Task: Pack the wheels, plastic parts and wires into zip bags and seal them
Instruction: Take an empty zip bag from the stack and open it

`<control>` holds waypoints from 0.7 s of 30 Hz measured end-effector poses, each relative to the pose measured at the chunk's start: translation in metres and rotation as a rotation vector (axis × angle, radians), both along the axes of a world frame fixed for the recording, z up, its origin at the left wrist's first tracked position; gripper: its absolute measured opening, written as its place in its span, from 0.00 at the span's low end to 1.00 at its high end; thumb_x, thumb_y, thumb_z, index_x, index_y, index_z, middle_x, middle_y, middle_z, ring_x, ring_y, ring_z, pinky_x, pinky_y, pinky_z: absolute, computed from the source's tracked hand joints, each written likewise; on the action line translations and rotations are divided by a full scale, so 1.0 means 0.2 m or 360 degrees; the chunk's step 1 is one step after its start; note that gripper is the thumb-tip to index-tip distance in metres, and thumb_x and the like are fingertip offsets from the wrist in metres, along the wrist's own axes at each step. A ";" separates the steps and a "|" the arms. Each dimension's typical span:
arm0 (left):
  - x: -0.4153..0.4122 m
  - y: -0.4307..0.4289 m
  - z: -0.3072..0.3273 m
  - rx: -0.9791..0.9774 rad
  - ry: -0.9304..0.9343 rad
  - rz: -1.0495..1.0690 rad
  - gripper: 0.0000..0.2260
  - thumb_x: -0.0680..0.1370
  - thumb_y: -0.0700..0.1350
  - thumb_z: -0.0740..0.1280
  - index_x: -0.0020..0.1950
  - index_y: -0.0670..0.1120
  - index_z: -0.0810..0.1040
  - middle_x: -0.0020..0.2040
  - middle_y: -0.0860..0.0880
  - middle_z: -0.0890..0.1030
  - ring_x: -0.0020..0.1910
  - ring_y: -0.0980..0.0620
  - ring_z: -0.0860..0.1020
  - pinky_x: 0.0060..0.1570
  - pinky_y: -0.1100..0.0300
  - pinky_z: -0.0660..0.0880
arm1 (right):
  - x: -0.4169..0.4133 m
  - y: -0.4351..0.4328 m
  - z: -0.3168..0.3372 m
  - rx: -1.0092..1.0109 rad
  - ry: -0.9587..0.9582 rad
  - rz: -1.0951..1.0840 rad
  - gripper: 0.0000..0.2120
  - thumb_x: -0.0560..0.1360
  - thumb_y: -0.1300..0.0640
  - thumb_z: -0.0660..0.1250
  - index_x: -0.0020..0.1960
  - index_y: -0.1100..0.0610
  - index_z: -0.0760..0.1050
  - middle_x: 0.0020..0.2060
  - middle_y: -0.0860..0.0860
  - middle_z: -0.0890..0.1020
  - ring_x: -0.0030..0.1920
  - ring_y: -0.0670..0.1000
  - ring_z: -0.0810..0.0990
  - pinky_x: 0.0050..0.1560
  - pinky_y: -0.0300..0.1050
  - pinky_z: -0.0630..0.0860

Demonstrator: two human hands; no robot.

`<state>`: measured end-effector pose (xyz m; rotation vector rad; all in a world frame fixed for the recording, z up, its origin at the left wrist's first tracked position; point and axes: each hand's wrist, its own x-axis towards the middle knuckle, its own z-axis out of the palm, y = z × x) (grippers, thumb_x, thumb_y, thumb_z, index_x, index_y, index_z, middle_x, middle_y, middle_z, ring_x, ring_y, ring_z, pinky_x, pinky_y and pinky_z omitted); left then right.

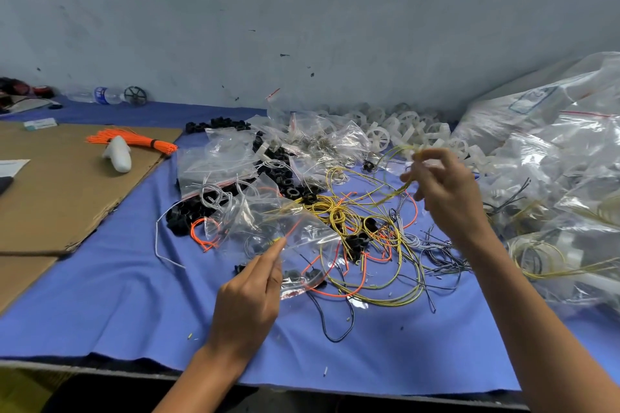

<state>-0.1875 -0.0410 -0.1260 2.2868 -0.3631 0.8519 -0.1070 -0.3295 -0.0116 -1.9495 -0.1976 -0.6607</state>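
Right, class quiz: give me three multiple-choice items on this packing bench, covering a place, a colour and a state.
1. The tied orange wire bundle lies: A on the cardboard; B in a bag; C on the wheels.
2. The wire in the right hand is: A black; B yellow; C white.
3. The left hand: A lies flat; B hangs empty; C pinches a clear zip bag.
Answers: A, the bundle rests on brown board; B, a yellow strand leaves its fingers; C, fingers close on the bag.
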 end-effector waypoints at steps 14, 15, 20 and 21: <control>-0.02 0.00 0.03 0.0015 0.0000 -0.0029 0.18 0.81 0.48 0.58 0.69 0.47 0.77 0.50 0.49 0.85 0.44 0.47 0.84 0.34 0.53 0.79 | -0.43 0.64 -0.39 0.0677 0.1427 0.1051 0.07 0.82 0.57 0.61 0.57 0.55 0.75 0.35 0.50 0.79 0.22 0.45 0.66 0.20 0.33 0.60; -0.02 0.00 0.02 0.0013 -0.0026 -0.0032 0.18 0.81 0.48 0.58 0.69 0.47 0.76 0.51 0.49 0.85 0.45 0.48 0.83 0.35 0.54 0.78 | -0.40 0.69 -0.40 0.0776 0.1463 0.0974 0.07 0.81 0.58 0.62 0.58 0.56 0.74 0.35 0.50 0.79 0.22 0.44 0.65 0.19 0.33 0.60; -0.01 0.00 0.03 -0.0036 -0.0117 0.0003 0.22 0.85 0.53 0.52 0.69 0.42 0.76 0.58 0.46 0.84 0.50 0.49 0.84 0.37 0.54 0.79 | -0.25 0.83 -0.40 0.0917 0.1356 0.0634 0.05 0.79 0.65 0.62 0.52 0.57 0.69 0.30 0.51 0.79 0.20 0.43 0.67 0.19 0.35 0.63; -0.01 0.00 0.02 -0.0033 -0.0137 0.0007 0.23 0.85 0.53 0.52 0.70 0.42 0.76 0.57 0.46 0.84 0.48 0.49 0.84 0.36 0.55 0.79 | -0.23 0.85 -0.40 0.0824 0.1329 0.0610 0.06 0.79 0.67 0.60 0.49 0.58 0.70 0.29 0.51 0.77 0.21 0.43 0.68 0.19 0.35 0.63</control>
